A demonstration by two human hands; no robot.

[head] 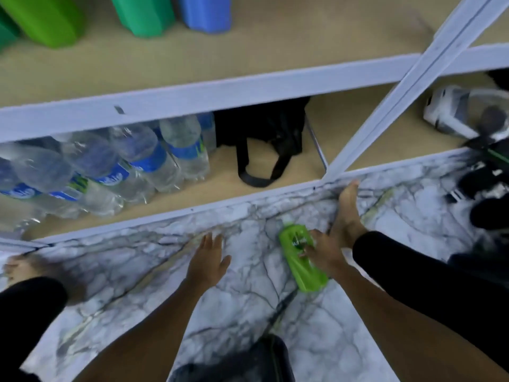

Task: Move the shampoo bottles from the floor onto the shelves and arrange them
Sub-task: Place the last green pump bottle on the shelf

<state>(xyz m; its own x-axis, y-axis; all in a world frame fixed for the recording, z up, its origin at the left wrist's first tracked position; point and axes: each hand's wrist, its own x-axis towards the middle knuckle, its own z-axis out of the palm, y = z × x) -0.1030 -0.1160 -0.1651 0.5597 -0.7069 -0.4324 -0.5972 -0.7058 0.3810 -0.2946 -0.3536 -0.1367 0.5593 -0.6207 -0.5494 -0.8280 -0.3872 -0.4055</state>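
Observation:
A bright green shampoo bottle (301, 257) lies on the marble floor in front of the shelf unit. My right hand (323, 253) grips it round its middle, fingers curled over the label. My left hand (208, 261) hovers over the floor to the left of the bottle, fingers straight and holding nothing. On the upper shelf (248, 86) stand a light green bottle (46, 19), a darker green bottle (144, 13) and a blue bottle (206, 11), their tops cut off by the frame.
The bottom shelf holds a pack of water bottles (110, 166) at left, a black bag (264, 139) in the middle and a white device (465, 114) at right. A white upright post (399, 92) crosses diagonally. My bare feet (347, 213) stand on the floor.

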